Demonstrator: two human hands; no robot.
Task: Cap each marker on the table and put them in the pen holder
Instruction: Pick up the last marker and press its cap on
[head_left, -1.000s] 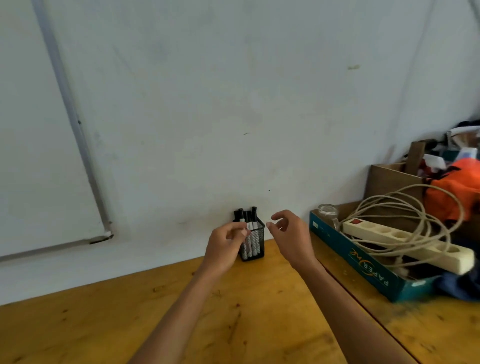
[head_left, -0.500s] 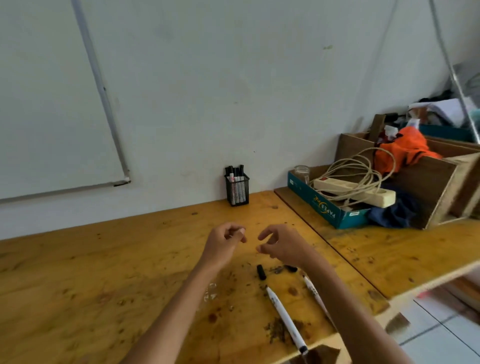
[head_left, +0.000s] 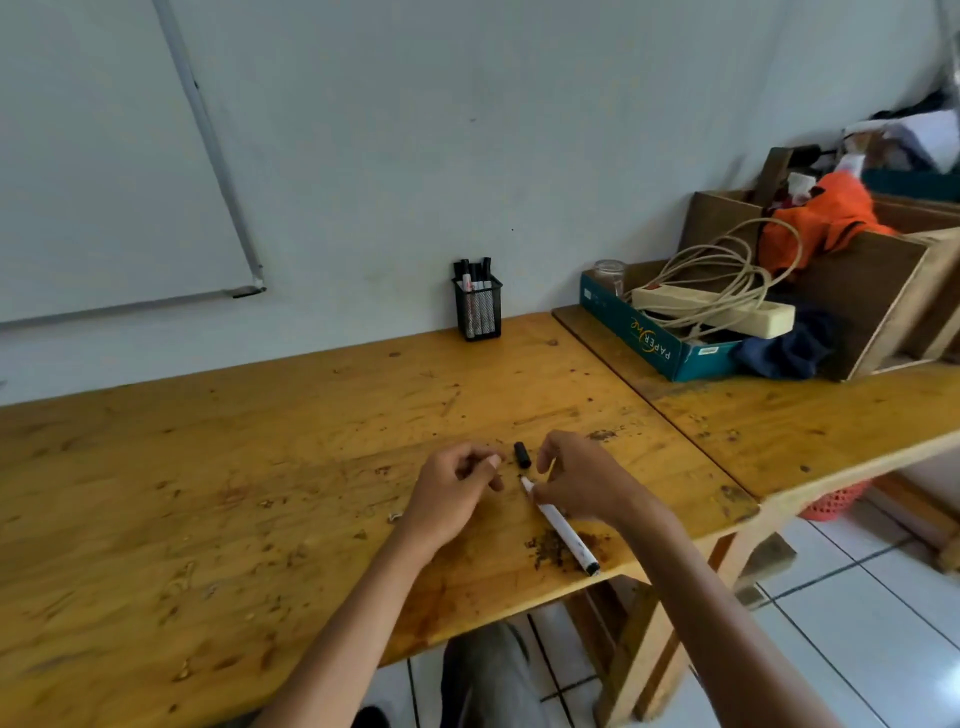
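Note:
An uncapped white marker (head_left: 563, 530) lies diagonally near the table's front edge, its tip pointing away from me. A loose black cap (head_left: 521, 453) lies just beyond the tip. My left hand (head_left: 454, 491) hovers left of the tip with loosely curled fingers and nothing in it. My right hand (head_left: 582, 480) is low over the marker's front end, fingertips close to the cap, and covers part of the table behind it. The black mesh pen holder (head_left: 477, 312) stands by the wall and holds several capped markers.
The wooden table (head_left: 208, 493) is stained, and a second table (head_left: 779, 426) abuts it on the right. On that one sit a teal cardboard box (head_left: 649, 345) with a power strip and coiled cable, and a wooden crate (head_left: 872, 291) with orange cloth. A whiteboard (head_left: 104, 182) hangs at left.
Both hands came back from the pen holder to the near edge of the table and dropped lower, close to the marker and cap. My view tilted down.

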